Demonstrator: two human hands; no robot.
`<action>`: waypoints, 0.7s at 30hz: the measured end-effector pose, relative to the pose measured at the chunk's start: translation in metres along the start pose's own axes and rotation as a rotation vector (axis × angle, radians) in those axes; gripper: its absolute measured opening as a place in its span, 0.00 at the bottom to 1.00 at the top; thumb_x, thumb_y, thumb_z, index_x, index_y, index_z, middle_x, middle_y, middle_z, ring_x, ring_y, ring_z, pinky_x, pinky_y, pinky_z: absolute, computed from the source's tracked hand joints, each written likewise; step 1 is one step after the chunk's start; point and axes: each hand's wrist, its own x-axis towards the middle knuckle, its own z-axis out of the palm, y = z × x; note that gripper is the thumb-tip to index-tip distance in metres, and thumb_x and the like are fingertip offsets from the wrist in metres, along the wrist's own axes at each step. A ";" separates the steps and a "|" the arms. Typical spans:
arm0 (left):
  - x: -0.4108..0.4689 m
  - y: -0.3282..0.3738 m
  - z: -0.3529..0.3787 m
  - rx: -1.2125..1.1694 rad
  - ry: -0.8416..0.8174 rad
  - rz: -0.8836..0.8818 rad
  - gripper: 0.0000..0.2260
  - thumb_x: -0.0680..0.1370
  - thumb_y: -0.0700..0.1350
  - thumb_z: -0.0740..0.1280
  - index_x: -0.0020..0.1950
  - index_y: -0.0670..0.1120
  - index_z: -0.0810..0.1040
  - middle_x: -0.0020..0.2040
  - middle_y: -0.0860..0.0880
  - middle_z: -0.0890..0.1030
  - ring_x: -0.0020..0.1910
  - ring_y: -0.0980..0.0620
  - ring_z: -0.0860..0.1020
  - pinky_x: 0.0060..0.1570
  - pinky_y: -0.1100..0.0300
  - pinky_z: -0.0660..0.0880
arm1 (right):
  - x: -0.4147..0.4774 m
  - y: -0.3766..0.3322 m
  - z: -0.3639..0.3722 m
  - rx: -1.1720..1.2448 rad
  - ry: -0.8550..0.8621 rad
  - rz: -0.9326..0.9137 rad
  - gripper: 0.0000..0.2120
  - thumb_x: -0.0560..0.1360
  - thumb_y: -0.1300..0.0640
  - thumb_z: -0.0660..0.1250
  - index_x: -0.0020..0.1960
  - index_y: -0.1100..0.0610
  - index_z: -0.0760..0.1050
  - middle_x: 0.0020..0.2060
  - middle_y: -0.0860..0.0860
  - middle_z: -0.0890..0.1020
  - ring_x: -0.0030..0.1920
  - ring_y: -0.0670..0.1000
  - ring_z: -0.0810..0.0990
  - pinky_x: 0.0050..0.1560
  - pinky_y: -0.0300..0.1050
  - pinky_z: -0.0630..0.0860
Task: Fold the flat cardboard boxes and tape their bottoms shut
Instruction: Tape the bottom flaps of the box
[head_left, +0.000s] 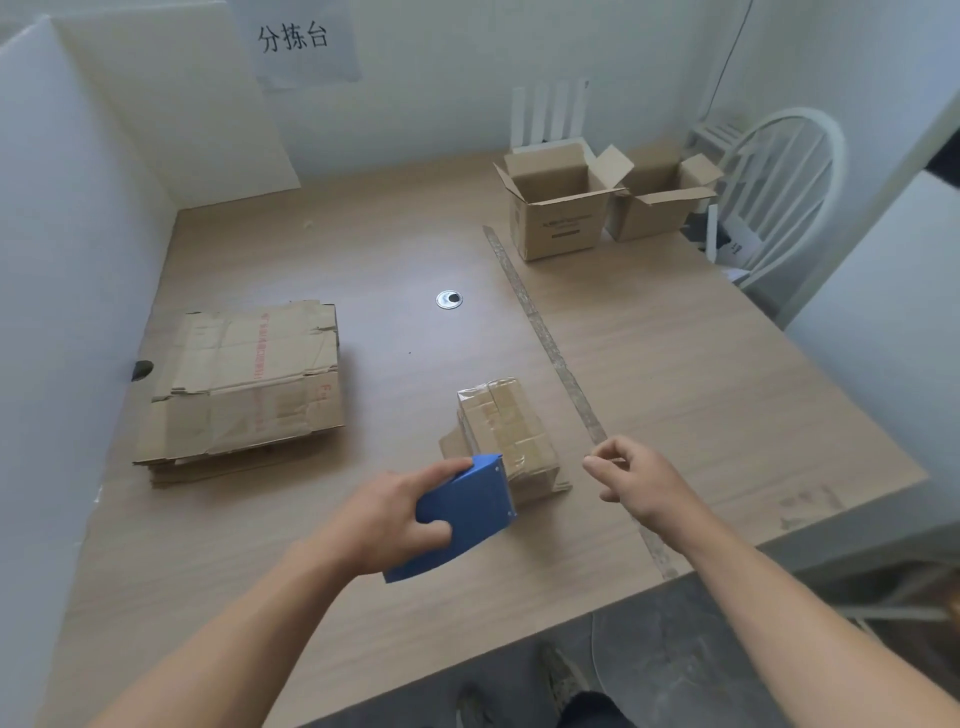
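A small folded cardboard box (506, 428) stands upside down near the table's front, with clear tape running along its bottom seam. My left hand (395, 514) grips a blue tape dispenser (462, 514) whose blade end touches the box's near edge. My right hand (631, 480) hovers just right of the box, fingers loosely curled and holding nothing. A stack of flat cardboard boxes (244, 384) lies at the left of the table.
Two folded boxes with open top flaps (558, 210) (657, 200) stand at the back right. A strip of tape (550, 343) runs across the wooden table (415, 239). White panels wall the left side. A white chair (779, 182) stands at the right.
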 end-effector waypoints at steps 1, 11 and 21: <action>0.003 0.002 0.003 -0.007 -0.004 -0.029 0.32 0.66 0.54 0.64 0.70 0.70 0.64 0.51 0.55 0.80 0.43 0.55 0.78 0.43 0.59 0.79 | 0.001 0.003 0.001 -0.020 0.008 0.008 0.08 0.76 0.51 0.70 0.43 0.55 0.77 0.40 0.49 0.81 0.42 0.53 0.81 0.51 0.56 0.81; 0.020 0.017 0.006 -0.003 0.007 -0.216 0.30 0.65 0.55 0.62 0.67 0.70 0.66 0.51 0.56 0.80 0.44 0.54 0.79 0.44 0.54 0.80 | 0.034 0.008 0.004 -0.183 -0.033 0.028 0.10 0.78 0.51 0.68 0.39 0.51 0.73 0.39 0.47 0.81 0.39 0.48 0.77 0.41 0.42 0.69; 0.033 0.025 0.002 -0.040 -0.049 -0.364 0.30 0.65 0.56 0.62 0.68 0.69 0.68 0.53 0.55 0.78 0.46 0.55 0.77 0.44 0.57 0.77 | 0.065 0.008 0.011 -0.227 -0.086 0.016 0.09 0.78 0.51 0.68 0.41 0.53 0.75 0.39 0.48 0.80 0.42 0.50 0.77 0.42 0.42 0.66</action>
